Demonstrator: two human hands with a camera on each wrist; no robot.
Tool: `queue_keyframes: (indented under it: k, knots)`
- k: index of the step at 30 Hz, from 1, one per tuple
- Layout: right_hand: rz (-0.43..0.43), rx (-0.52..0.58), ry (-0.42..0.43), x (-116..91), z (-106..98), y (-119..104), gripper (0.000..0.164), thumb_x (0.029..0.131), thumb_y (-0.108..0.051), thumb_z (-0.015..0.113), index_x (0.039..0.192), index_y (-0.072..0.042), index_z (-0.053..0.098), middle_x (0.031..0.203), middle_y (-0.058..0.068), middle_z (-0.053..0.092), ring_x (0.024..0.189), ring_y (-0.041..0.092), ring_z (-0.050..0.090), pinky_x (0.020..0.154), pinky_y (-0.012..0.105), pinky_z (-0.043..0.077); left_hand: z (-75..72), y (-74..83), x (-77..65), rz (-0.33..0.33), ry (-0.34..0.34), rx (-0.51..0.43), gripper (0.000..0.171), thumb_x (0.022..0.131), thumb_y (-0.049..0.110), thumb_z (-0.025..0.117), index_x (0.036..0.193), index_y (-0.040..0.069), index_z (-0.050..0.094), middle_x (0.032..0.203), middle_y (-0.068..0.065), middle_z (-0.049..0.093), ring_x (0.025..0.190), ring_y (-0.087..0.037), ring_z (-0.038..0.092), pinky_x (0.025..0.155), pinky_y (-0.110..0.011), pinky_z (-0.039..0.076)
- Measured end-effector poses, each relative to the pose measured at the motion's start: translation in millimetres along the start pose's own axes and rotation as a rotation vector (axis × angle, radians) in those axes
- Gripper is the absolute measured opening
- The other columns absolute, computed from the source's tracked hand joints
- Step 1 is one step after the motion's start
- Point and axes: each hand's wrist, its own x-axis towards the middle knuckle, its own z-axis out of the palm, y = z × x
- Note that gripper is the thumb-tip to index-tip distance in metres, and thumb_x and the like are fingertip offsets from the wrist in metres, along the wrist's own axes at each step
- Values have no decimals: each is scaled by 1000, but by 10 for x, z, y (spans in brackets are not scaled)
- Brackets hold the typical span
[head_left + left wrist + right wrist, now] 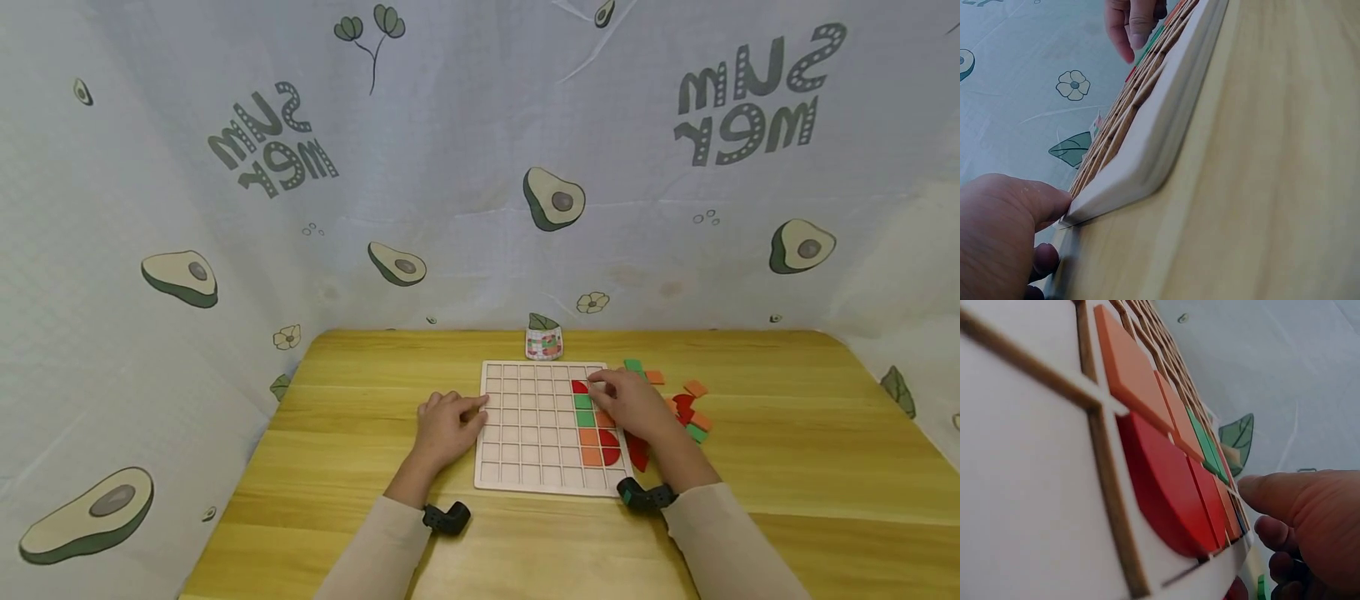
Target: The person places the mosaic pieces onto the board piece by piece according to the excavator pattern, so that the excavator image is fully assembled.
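A pale gridded board (517, 487) lies on the table with several coloured pieces seated along its right side. My left hand (447, 425) is at the board's left edge; in the left wrist view its thumb (1050, 201) touches the rim near a corner. Over the upper right of the grid, my right hand (633, 404) points its fingertips down close to a red piece (579, 387) and a green square (582, 402). No piece shows between its fingers. Below them sit orange squares (589, 437) and rounded red pieces (1163, 487).
Loose orange, green and red pieces (696, 388) are scattered right of the board, partly behind my right forearm. A small card with a coloured grid pattern (543, 343) stands beyond the board's far edge, before a printed curtain (465, 208). The wooden table (337, 433) extends around the board.
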Motion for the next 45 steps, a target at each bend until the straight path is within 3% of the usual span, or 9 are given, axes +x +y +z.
queue_keyframes:
  k: [6,18,23,28,30,35,40,45]
  knots:
    - [89,31,18,-42,-107,148,41,100,-26,64,135,-5,63,103,16,65,88,26,57,74,36,52,2,-1,8,-4,-6,6,32,98,35,65,129,30,73,77,9,52,79,-13,37,84,-39,27]
    - [109,-17,118,-141,-328,512,42,97,-18,66,133,4,61,103,25,66,90,37,59,81,55,51,12,-6,6,17,31,7,30,97,34,66,126,29,75,75,9,54,76,-12,38,81,-37,27]
    - [113,-97,170,-177,-355,587,42,98,-16,63,133,7,58,91,24,65,92,44,56,90,60,40,7,-1,2,18,31,0,30,97,33,65,126,29,75,75,9,54,76,-12,38,80,-38,27]
    - [119,-152,169,-182,-320,642,44,102,-20,59,136,7,56,111,35,63,110,54,50,95,64,32,0,3,0,13,20,3,31,98,34,65,127,30,74,76,9,54,77,-13,39,82,-38,27]
    - [120,-158,170,-176,-302,660,42,103,-21,57,135,6,57,114,36,62,110,54,50,94,64,32,2,2,-1,13,21,5,31,98,34,65,127,30,74,77,9,55,78,-12,39,82,-38,27]
    - [138,-142,185,-171,-305,664,37,102,-21,59,125,9,60,99,29,65,105,51,52,93,61,31,6,0,-1,13,25,7,30,98,34,65,126,30,75,77,9,55,79,-13,40,83,-38,28]
    - [146,-96,172,-164,-333,619,41,103,-24,59,124,11,59,99,28,65,99,47,53,96,60,30,3,4,-2,8,25,11,30,98,34,65,126,30,75,77,9,55,79,-13,40,83,-38,29]
    - [129,-23,112,-147,-388,478,48,104,-36,58,127,7,61,103,24,67,89,35,56,87,51,44,-12,19,-6,6,22,7,30,98,34,65,126,29,75,79,8,57,79,-13,41,84,-38,30]
